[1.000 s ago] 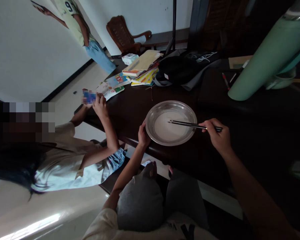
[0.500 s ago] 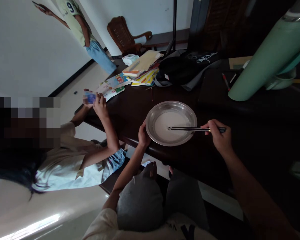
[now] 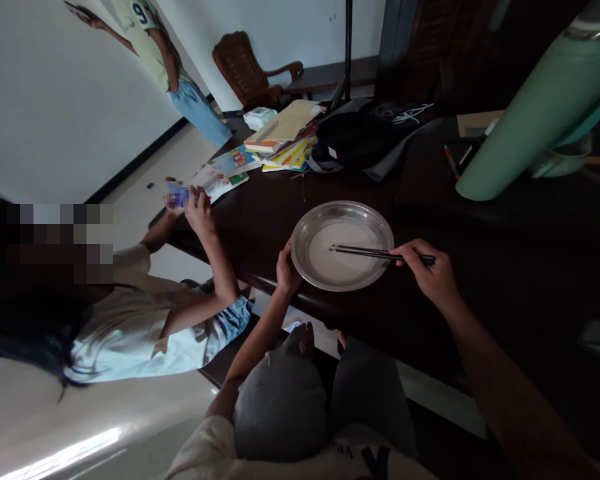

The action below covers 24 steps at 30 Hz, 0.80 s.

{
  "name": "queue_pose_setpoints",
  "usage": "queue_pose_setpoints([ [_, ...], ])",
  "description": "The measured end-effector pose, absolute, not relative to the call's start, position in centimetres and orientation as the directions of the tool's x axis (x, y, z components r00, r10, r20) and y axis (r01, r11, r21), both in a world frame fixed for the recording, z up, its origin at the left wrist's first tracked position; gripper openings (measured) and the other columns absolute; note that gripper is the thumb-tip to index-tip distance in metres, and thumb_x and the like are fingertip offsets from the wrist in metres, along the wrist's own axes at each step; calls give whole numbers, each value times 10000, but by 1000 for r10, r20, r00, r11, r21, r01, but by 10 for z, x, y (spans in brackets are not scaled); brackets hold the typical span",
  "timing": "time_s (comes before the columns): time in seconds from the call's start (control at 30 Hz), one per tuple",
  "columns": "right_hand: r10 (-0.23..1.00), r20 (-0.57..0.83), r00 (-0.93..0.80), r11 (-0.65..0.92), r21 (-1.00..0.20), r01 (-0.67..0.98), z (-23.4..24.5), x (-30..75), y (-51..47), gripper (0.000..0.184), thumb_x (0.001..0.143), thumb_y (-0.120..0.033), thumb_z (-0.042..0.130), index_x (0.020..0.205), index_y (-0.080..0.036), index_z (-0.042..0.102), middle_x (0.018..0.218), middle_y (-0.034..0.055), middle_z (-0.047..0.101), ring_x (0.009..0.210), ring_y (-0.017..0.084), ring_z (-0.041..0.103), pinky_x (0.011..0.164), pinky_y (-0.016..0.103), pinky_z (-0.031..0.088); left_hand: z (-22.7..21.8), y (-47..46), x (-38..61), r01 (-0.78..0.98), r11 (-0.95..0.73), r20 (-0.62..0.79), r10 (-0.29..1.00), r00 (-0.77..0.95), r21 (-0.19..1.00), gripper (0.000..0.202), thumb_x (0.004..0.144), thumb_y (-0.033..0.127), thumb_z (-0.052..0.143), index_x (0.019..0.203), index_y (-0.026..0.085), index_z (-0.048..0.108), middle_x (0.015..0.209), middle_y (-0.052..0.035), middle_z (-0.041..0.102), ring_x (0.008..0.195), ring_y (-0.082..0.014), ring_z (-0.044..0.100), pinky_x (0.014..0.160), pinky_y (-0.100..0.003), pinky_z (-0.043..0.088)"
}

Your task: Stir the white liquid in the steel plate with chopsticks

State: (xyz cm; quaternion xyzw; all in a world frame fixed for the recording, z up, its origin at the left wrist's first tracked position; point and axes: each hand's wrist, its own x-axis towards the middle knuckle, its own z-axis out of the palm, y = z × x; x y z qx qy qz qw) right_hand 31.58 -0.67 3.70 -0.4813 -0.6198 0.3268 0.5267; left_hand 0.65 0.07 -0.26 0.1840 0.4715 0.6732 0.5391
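A round, shallow metal basin [image 3: 343,285] rests on the dark table, with a whitish liquid [image 3: 347,257] covering its bottom. My left hand [image 3: 287,269] grips the basin's left rim, its thumb along the edge and the other fingers partly hidden behind and below. In my right hand [image 3: 427,265] is a pair of dark chopsticks [image 3: 365,252], held closed at the thick ends. They reach over the basin's right rim, and their tips touch or dip into the liquid left of its middle.
Stacked books [image 3: 283,137] and a black bag [image 3: 360,143] lie at the table's back. A tall green flask [image 3: 535,113] stands at the right beside a cup [image 3: 565,157]. On the left sits a person [image 3: 145,327] holding a small item; another person [image 3: 155,60] stands farther back.
My right hand has moved slightly left with the chopsticks. Their tips have shifted left and a little up within the basin. The left hand keeps its place on the rim.
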Motion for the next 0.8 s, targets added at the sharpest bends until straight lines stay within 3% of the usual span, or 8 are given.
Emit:
queue_pose_setpoints([
  [0.13,913,372,166,318,-906,281,36,319,-7,519,1065,-656,635,760,-268,793,587,1,636,555,182,626,581,329,498,-3,1,7,-555,17,-251,903,-349,832,175,836,375,737,909,238,818,985,-64,862,1287,-364,768,1115,-445,606],
  [0.2,915,374,149,325,-905,276,36,319,-7,556,1079,-666,605,729,-270,777,550,-6,599,528,178,601,558,326,481,-3,2,7,-547,26,-261,897,-358,837,184,851,364,717,923,233,824,997,-66,864,1287,-360,769,1114,-445,603],
  [0.37,930,366,27,345,-896,280,37,316,-7,490,1025,-687,684,808,-268,813,742,31,766,634,196,713,649,343,567,-3,2,7,-564,37,-280,893,-351,825,259,885,323,636,1006,220,841,1014,-61,871,1284,-340,768,1100,-431,603],
  [0.53,921,364,139,312,-903,295,37,317,-7,590,1068,-723,592,738,-268,772,559,-5,616,538,183,621,565,330,498,-3,1,7,-553,53,-285,895,-342,831,274,881,350,663,1049,229,843,1028,-58,871,1301,-349,761,1108,-432,599],
  [0.7,941,338,-11,329,-910,252,37,313,-9,484,1014,-694,700,810,-270,813,754,34,780,654,210,728,681,361,585,-2,1,8,-562,34,-277,893,-353,826,212,868,356,681,971,236,822,1012,-64,866,1303,-362,757,1102,-444,604],
  [0.8,936,339,97,303,-913,273,36,316,-9,507,1038,-691,662,792,-270,800,667,20,721,618,206,691,641,354,554,-1,0,8,-552,44,-280,894,-350,832,248,882,380,693,1027,236,833,1002,-62,860,1282,-357,763,1091,-445,605],
])
